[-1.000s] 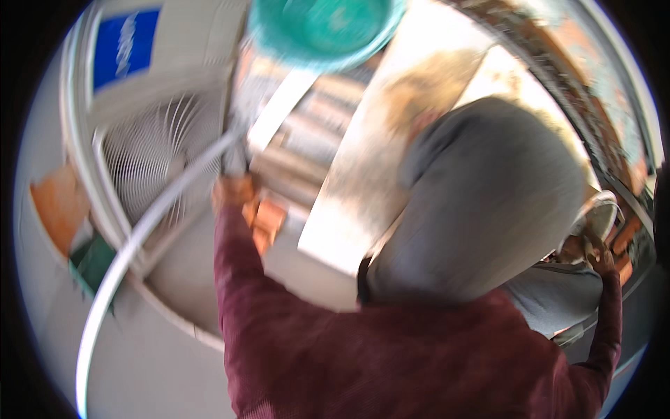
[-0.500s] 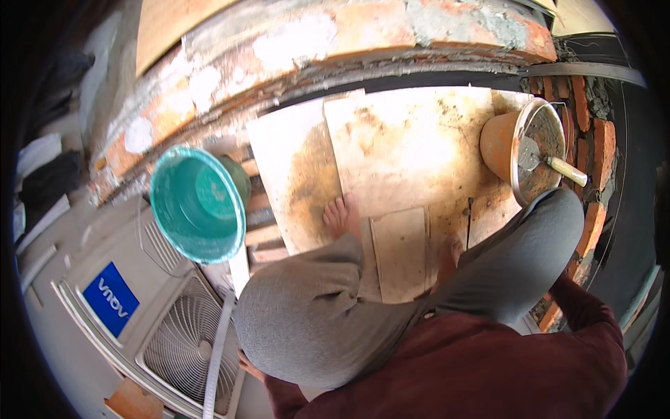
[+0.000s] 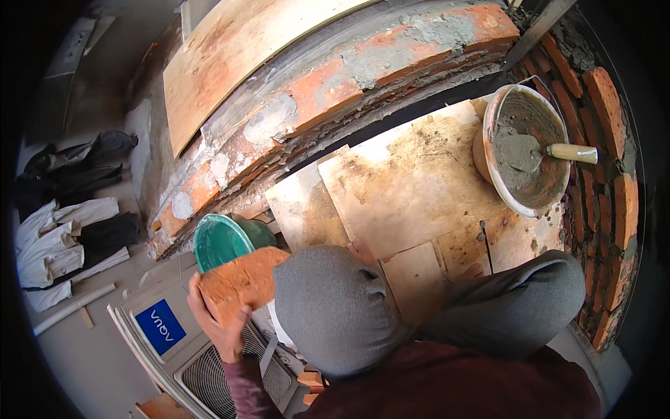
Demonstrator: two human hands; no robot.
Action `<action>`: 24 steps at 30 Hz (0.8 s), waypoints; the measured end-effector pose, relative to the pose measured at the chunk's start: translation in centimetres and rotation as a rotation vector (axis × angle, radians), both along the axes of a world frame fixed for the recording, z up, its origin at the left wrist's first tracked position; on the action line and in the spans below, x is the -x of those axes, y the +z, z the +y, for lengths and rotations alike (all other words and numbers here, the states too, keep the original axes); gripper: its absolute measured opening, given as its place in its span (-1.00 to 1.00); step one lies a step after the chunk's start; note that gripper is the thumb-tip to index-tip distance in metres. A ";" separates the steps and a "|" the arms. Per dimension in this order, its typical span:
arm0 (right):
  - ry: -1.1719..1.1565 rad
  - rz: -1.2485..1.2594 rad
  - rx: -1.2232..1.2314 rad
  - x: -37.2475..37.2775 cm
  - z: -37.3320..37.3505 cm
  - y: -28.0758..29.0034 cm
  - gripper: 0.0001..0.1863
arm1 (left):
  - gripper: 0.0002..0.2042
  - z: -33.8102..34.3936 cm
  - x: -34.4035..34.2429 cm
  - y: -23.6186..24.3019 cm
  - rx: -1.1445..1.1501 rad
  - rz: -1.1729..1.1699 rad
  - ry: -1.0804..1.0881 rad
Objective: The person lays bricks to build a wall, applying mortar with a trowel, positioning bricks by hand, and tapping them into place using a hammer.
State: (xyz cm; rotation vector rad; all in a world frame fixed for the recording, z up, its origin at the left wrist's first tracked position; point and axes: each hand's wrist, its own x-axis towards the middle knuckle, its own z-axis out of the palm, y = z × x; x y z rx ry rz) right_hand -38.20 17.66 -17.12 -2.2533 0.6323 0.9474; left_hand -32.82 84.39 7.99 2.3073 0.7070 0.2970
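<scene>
Where the brick [image 3: 237, 281] is: up in the person's left hand [image 3: 225, 334], in front of the green bucket's near side and just beside the left knee [image 3: 331, 307], with the outdoor fan unit [image 3: 209, 377] below.
How the brick looks: orange-red, long and block-shaped, its broad face rough and grainy with darker pitted specks; it slants, the right end higher than the left.
Left hand: clamped on the brick's left end, fingers along the outer edge, thumb pressed over the lower edge onto the face.
Right hand: out of sight, so I cannot tell what it does.
Mortar bucket [image 3: 479, 159]: round, orange-brown outside with a pale, smeared rim and a thin wire handle; it stands at the right end of the stained boards [image 3: 412, 181], near the right-hand brick wall [image 3: 621, 209].
Inside it: wet grey mortar [image 3: 513, 126], with a trowel [image 3: 569, 152] lying across, blade on the mortar and wooden handle out over the right rim.
Green bucket [image 3: 220, 241]: tilted toward the viewer, inner wall showing; the brick covers its lower part, so its contents cannot be told.
Loose bricks [image 3: 310, 379]: orange, partly seen beside the fan unit, below the left knee.
</scene>
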 end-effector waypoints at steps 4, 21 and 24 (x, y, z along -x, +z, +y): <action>-0.179 -0.035 -0.079 7.6 3.5 -1.8 -0.51 | -0.25 4.8 -13.0 -3.4 0.562 -0.244 0.073; -0.603 0.037 0.321 17.4 8.2 0.6 -0.60 | -0.26 -7.7 -24.0 -12.8 1.006 0.214 -0.067; -0.237 0.210 -0.042 11.6 13.1 2.4 -0.49 | -0.30 -10.3 -21.2 -14.9 1.172 0.430 -0.049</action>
